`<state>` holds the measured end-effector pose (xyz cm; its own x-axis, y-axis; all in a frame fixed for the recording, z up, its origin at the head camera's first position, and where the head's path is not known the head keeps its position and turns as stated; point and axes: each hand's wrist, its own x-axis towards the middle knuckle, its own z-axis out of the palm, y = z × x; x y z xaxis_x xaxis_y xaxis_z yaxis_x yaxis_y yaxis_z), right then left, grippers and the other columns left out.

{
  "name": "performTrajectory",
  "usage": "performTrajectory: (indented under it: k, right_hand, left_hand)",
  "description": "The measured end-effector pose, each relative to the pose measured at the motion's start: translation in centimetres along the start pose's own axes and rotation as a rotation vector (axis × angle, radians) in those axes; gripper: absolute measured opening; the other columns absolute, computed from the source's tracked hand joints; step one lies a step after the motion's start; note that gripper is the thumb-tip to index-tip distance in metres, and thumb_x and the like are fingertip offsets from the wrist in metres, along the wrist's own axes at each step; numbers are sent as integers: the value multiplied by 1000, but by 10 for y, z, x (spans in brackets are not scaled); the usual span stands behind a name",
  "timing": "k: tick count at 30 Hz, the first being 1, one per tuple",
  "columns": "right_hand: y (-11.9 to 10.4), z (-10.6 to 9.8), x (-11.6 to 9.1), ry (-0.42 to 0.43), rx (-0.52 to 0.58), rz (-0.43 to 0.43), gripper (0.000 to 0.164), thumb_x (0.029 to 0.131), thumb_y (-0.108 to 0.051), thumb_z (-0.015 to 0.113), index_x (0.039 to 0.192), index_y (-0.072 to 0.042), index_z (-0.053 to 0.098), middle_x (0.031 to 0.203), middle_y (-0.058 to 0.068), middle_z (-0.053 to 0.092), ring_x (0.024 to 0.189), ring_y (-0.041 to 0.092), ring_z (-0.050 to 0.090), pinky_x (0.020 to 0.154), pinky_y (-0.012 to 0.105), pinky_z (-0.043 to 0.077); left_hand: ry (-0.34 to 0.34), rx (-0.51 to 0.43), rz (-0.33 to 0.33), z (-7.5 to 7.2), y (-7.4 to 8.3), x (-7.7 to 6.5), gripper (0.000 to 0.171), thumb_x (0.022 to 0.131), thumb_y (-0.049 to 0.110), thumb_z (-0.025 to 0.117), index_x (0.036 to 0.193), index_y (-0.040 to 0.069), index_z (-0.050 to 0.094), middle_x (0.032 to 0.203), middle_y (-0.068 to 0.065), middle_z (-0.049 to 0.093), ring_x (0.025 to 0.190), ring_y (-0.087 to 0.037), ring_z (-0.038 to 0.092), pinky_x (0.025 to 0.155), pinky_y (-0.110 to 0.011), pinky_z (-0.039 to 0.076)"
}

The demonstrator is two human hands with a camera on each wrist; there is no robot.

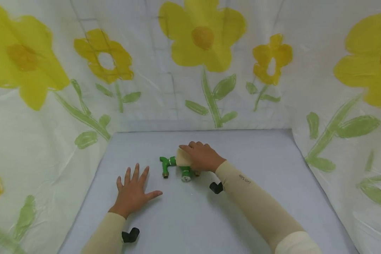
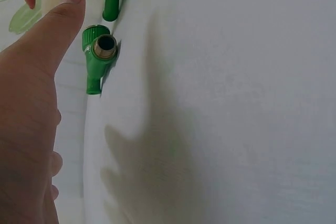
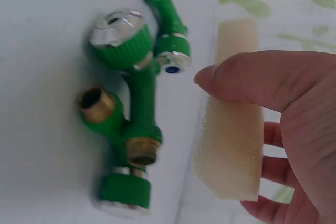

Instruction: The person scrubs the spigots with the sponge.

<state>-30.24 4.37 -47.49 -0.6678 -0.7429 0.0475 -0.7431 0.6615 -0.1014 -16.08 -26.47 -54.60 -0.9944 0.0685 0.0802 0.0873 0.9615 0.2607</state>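
My right hand (image 1: 201, 155) grips a cream sponge (image 1: 182, 158) at the back middle of the table. In the right wrist view the thumb presses one face of the sponge (image 3: 231, 145), and the fingers curl behind it. Beside and below it lie green taps with brass threaded ends: one tap (image 3: 168, 19), a middle tap (image 3: 143, 98) and another tap (image 3: 126, 187). The sponge and hand partly cover them in the head view. My left hand (image 1: 132, 195), fingers spread and holding nothing, is front-left of the left tap (image 1: 165, 165).
The pale table (image 1: 184, 222) is bordered by white sheeting (image 1: 139, 106) painted with yellow flowers, at the back and both sides. A small black angled piece shows at each wrist, the right piece (image 1: 216, 187) and the left piece (image 1: 131, 235).
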Motion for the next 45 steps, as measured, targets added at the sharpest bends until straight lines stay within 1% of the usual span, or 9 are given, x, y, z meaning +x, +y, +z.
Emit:
performTrajectory:
  k: [4, 9, 14, 18, 21, 26, 31, 38, 45]
  right_hand:
    - [8, -22, -19, 43, 33, 58, 90, 92, -24, 87, 168, -21, 41, 144, 8, 59, 128, 30, 58, 98, 54, 53]
    - [18, -34, -54, 112, 14, 104, 93, 90, -29, 93, 167, -17, 43, 142, 9, 60, 124, 31, 60, 93, 54, 55]
    - [20, -32, -92, 147, 11, 108, 92, 88, -26, 94, 165, -15, 45, 138, 11, 62, 119, 32, 63, 91, 53, 57]
    - [16, -26, -109, 144, 11, 101, 94, 88, -26, 94, 166, -15, 43, 137, 11, 63, 117, 31, 64, 90, 51, 58]
    - [12, -24, -117, 152, -3, 92, 95, 87, -26, 95, 166, -15, 43, 135, 11, 63, 115, 31, 65, 88, 50, 59]
    - [8, -22, -127, 155, 5, 81, 95, 86, -25, 96, 165, -14, 45, 133, 10, 64, 115, 31, 65, 88, 50, 59]
    - [9, -18, -140, 144, 21, 114, 95, 87, -27, 96, 165, -13, 45, 132, 10, 64, 113, 30, 65, 88, 49, 58]
    - [12, -7, -152, 144, 53, 143, 94, 87, -26, 96, 164, -12, 45, 131, 10, 63, 110, 30, 65, 87, 50, 58]
    - [12, -1, -153, 137, 73, 155, 94, 88, -26, 95, 165, -12, 44, 134, 11, 62, 114, 31, 64, 90, 52, 58]
  left_hand:
    - [0, -3, 53, -2, 9, 15, 125, 82, 94, 64, 171, 12, 35, 175, -29, 18, 157, -59, 10, 112, -86, 5]
    - [2, 16, 168, -5, 23, 42, 122, 81, 88, 73, 171, 14, 37, 176, -25, 21, 157, -56, 16, 113, -83, 9]
    - [-3, 69, 289, -13, 42, 72, 103, 90, 63, 84, 169, 12, 40, 170, -23, 37, 150, -50, 37, 113, -81, 18]
    - [-14, 113, 343, -24, 50, 89, 89, 96, 40, 87, 167, 10, 43, 159, -23, 52, 138, -46, 54, 112, -78, 25]
    - [-49, 132, 367, -29, 51, 99, 81, 98, 29, 87, 165, 11, 47, 155, -21, 57, 133, -43, 60, 111, -76, 29]
    - [-129, 136, 349, -28, 43, 106, 62, 101, 12, 79, 158, 10, 57, 147, -18, 64, 131, -40, 63, 108, -71, 39]
    - [-149, 122, 338, -22, 34, 103, 42, 101, -1, 74, 143, 3, 68, 135, -20, 69, 121, -44, 67, 101, -65, 51]
    - [-189, -47, 227, -17, 26, 100, 41, 102, 1, 73, 142, 0, 65, 129, -19, 67, 122, -42, 65, 106, -61, 50]
    - [-190, -90, 208, -14, 17, 97, 39, 103, 4, 73, 141, -2, 64, 127, -20, 67, 121, -43, 65, 105, -62, 51]
